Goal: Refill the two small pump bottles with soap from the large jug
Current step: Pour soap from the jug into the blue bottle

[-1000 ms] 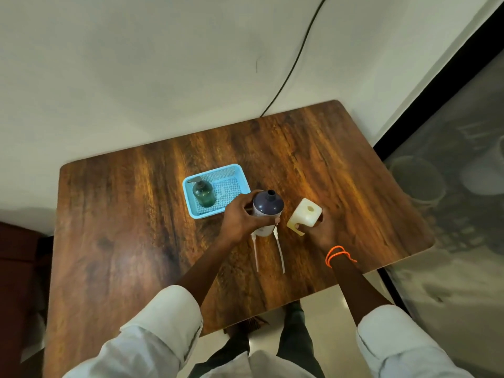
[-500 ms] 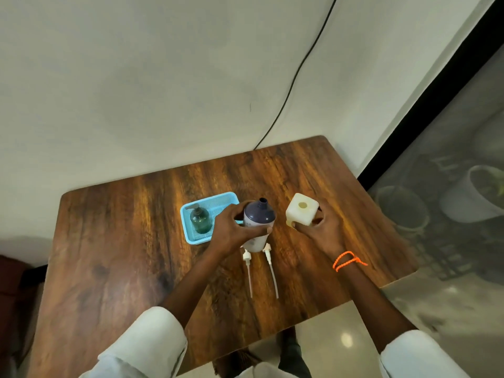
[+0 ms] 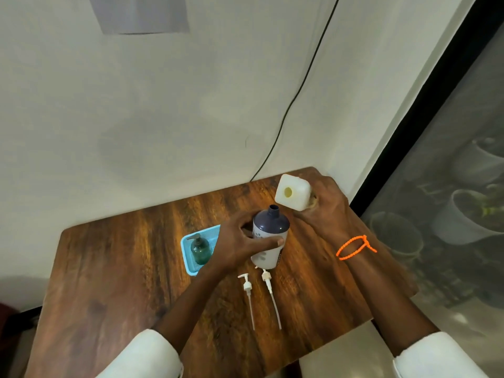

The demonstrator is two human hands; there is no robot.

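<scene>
Wooden table [image 3: 109, 268] against wall. Left hand [image 3: 234, 246] grips the uncapped bottle [image 3: 270, 238]. Right hand [image 3: 324, 205], just beyond the bottle, has lifted the jug [image 3: 293, 195] clear, mouth tilted towards it; pouring appears imminent.

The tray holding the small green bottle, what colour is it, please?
Light blue tray, seen in the head view.

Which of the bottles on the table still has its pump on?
The small green bottle in the blue basket; the dark-topped bottle's neck is open.
</scene>
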